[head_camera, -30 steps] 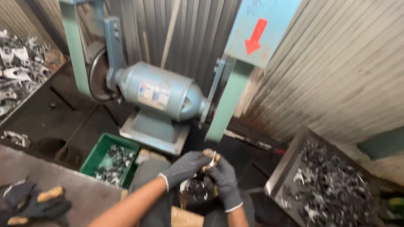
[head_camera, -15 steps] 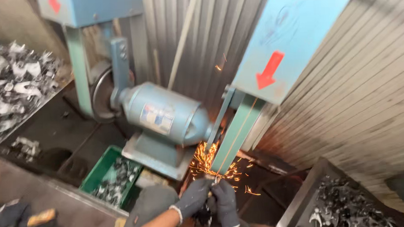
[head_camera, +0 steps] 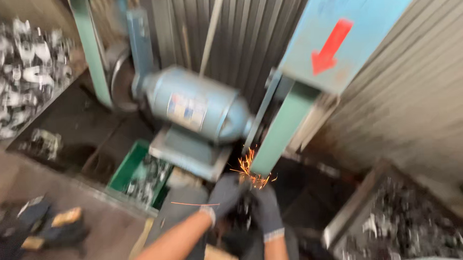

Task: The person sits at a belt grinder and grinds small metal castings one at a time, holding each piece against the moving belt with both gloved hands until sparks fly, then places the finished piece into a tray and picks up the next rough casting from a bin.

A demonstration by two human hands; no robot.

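Observation:
Both of my hands wear grey gloves and meet below the green belt arm (head_camera: pixel 281 130) of a blue grinding machine (head_camera: pixel 197 110). My left hand (head_camera: pixel 225 195) and my right hand (head_camera: pixel 267 206) press a small dark metal part (head_camera: pixel 245 210) up toward the belt's lower end. Orange sparks (head_camera: pixel 251 170) fly from the contact spot just above my fingers. The part is mostly hidden between the gloves and blurred by motion.
A green bin (head_camera: pixel 140 175) of small metal parts sits left of my hands. A grey tray (head_camera: pixel 397 227) of parts stands at lower right, another heap (head_camera: pixel 16 77) at upper left. Spare gloves (head_camera: pixel 43 229) lie on the bench. Corrugated metal wall (head_camera: pixel 412 96) behind.
The view has shifted and my hands stayed at the belt's lower end. The shower of sparks is smaller now than half a second ago; a second ago there were none.

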